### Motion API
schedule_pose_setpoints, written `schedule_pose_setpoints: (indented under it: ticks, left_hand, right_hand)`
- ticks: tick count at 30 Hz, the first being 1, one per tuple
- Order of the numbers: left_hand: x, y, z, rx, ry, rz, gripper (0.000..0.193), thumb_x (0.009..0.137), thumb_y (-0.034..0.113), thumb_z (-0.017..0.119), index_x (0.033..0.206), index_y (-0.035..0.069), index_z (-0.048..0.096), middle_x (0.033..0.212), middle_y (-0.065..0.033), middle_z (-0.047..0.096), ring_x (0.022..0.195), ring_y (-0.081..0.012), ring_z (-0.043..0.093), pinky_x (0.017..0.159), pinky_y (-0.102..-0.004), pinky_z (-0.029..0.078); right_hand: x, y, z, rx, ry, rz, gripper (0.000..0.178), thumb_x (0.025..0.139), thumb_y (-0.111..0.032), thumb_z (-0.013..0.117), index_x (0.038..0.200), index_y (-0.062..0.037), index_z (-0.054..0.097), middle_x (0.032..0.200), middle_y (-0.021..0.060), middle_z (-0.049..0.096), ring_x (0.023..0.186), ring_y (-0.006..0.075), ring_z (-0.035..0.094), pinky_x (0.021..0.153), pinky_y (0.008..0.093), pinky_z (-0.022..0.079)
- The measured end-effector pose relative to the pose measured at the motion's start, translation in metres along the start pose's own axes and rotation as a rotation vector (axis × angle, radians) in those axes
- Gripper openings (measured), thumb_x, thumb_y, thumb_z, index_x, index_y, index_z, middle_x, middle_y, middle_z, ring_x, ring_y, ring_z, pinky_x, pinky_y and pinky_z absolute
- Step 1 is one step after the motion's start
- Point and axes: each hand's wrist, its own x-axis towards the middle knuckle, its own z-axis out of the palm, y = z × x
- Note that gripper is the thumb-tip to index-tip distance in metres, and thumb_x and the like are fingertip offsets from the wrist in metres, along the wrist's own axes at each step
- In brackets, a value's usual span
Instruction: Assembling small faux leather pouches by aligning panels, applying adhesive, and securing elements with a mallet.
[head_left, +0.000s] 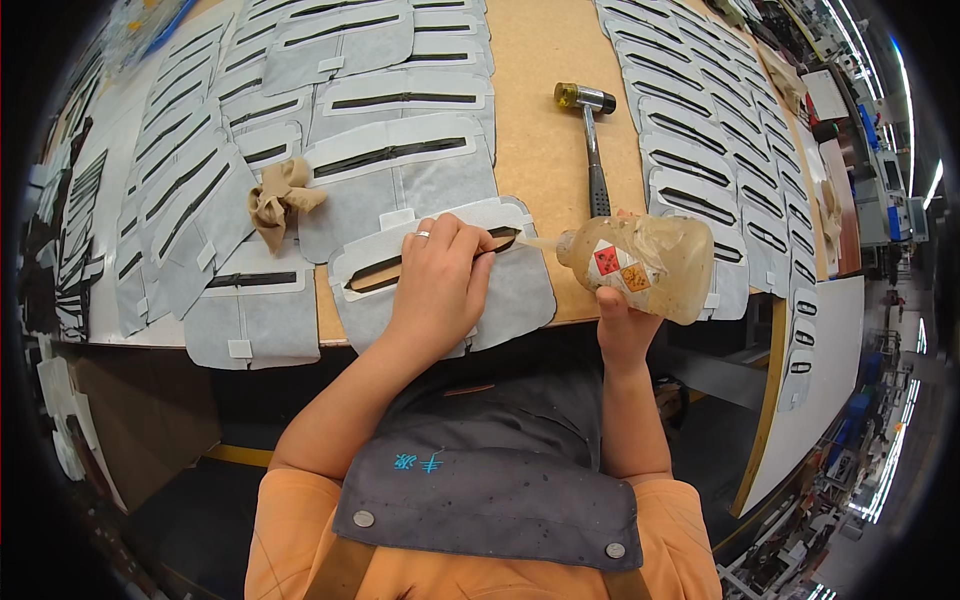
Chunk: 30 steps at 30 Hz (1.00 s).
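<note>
Grey, a slotted panel (525,290) is lying under the left hand (443,272), whose pinch cannot be told; the right hand (622,325) is clasping a cloudy bottle (685,268).

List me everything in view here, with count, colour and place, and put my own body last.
Bottle: one, cloudy yellowish, in the right fingers, tip by the slot's right end
Slotted panel: one, grey, white and black, under the left fingers
Other panels: many, grey, white and black, overlapping on both sides
Mallet: one, yellow and black head, beyond the bottle
Cloth: one, tan, on panels at left
Table: one, tan and white, beneath
Lights: several, white, far right
Edge clutter: too small to count
Ring: one, silvery, left hand
Apron: one, dark grey, torso
Shirt: one, orange, under apron
Left fingers: on panel
Right fingers: around bottle
</note>
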Motion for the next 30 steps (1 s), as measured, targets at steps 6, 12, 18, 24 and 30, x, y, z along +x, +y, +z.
schedule_pose_setpoints:
  ticks: [6,12,18,24,30]
  left_hand:
    - [0.000,0.000,0.000,0.005,0.002,0.004,0.010,0.080,0.005,0.064,0.088,0.005,0.059,0.086,-0.0073,0.053,0.085,-0.0258,0.051,0.077,-0.0372,0.037]
    - [0.000,0.000,0.001,0.003,0.004,0.005,0.009,0.080,0.005,0.064,0.087,0.005,0.059,0.086,-0.0074,0.053,0.085,-0.0259,0.051,0.077,-0.0370,0.037]
    - [0.000,-0.001,-0.001,-0.005,0.005,-0.004,0.008,0.080,0.005,0.064,0.087,0.005,0.059,0.086,-0.0075,0.053,0.085,-0.0256,0.051,0.077,-0.0369,0.037]
    - [0.000,-0.001,0.001,-0.011,0.019,0.013,0.008,0.080,0.005,0.064,0.087,0.005,0.059,0.086,-0.0079,0.053,0.084,-0.0260,0.051,0.077,-0.0376,0.037]
    - [-0.001,-0.003,0.002,-0.014,0.020,0.013,0.009,0.080,0.005,0.064,0.087,0.005,0.059,0.086,-0.0083,0.053,0.085,-0.0271,0.051,0.078,-0.0386,0.037]
  right_hand:
    - [0.003,0.002,0.001,-0.188,-0.083,-0.070,0.091,0.075,-0.036,0.081,0.142,-0.0047,0.029,0.137,0.0125,0.044,0.124,0.0245,0.046,0.103,0.0373,0.041]
    - [-0.002,0.004,-0.006,-0.338,-0.145,-0.066,0.094,0.072,-0.045,0.081,0.142,-0.0062,0.030,0.135,0.0108,0.045,0.123,0.0237,0.047,0.102,0.0377,0.041]
    - [0.021,-0.027,-0.026,0.556,0.235,0.318,0.083,0.082,-0.052,0.068,0.142,-0.0060,0.032,0.137,0.0165,0.046,0.117,0.0263,0.055,0.085,0.0367,0.053]
    - [0.044,-0.063,-0.078,0.958,0.150,0.332,0.076,0.085,-0.055,0.062,0.139,-0.0073,0.038,0.139,0.0179,0.045,0.103,0.0228,0.061,0.075,0.0331,0.055]
    - [0.016,-0.029,-0.027,0.064,0.181,0.079,0.077,0.084,-0.041,0.071,0.141,-0.0057,0.034,0.137,0.0136,0.047,0.122,0.0248,0.051,0.095,0.0369,0.048]
